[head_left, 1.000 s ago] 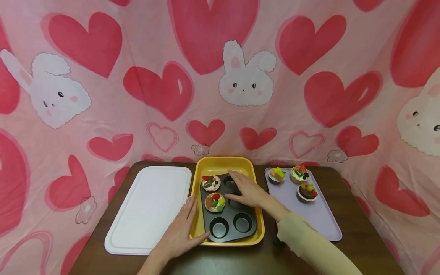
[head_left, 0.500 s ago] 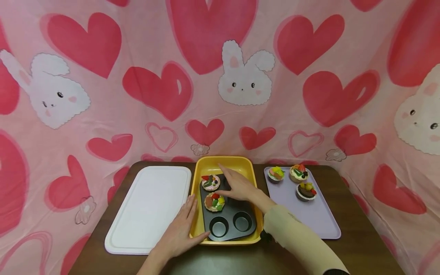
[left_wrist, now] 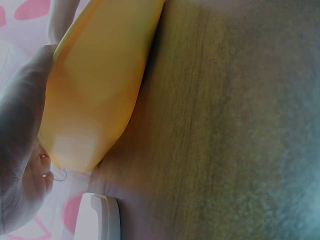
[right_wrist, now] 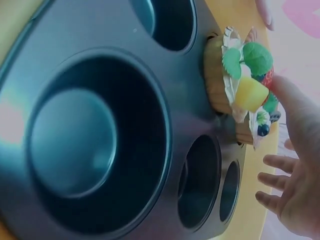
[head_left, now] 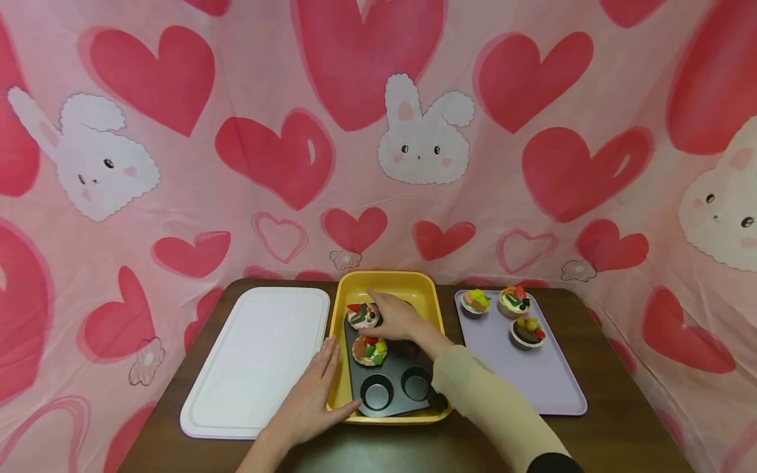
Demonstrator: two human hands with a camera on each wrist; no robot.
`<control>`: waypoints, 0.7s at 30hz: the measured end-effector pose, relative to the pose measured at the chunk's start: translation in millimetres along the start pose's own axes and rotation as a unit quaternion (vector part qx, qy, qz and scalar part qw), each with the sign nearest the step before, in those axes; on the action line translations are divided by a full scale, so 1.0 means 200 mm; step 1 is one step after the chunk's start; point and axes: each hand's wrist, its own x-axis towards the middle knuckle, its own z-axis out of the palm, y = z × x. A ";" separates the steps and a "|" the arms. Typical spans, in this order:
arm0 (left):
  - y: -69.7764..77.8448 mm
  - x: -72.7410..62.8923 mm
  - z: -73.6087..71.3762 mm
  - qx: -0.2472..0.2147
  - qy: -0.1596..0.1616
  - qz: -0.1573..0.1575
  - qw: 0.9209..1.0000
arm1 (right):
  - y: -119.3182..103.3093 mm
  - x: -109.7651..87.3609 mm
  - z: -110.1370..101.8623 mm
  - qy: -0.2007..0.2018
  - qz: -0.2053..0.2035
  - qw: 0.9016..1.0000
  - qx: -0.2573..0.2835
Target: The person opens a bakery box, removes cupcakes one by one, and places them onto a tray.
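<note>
Inside glossy pan (head_left: 397, 376), frilled tarts (head_left: 369, 355).

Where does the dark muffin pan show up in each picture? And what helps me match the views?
Head: lower middle, the muffin pan lies in the yellow tray, partly hidden by the right hand.
Left wrist: not visible; the tray's outer side shows at upper left.
Right wrist: large, across the left and middle.
Shared landmark: the yellow tray, in all three.

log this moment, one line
left hand: on yellow tray rim; right hand: at far tart; muffin tin: far tart, near tart; lilac tray: three desserts
</note>
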 end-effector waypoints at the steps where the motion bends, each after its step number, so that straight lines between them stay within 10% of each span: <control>1: 0.00 0.00 0.00 -0.002 -0.001 0.000 1.000 | 0.00 0.01 0.00 0.001 -0.001 1.000 -0.002; 21: 0.00 0.00 0.01 0.007 0.001 0.003 1.000 | -0.05 0.08 0.01 -0.025 0.052 0.998 0.010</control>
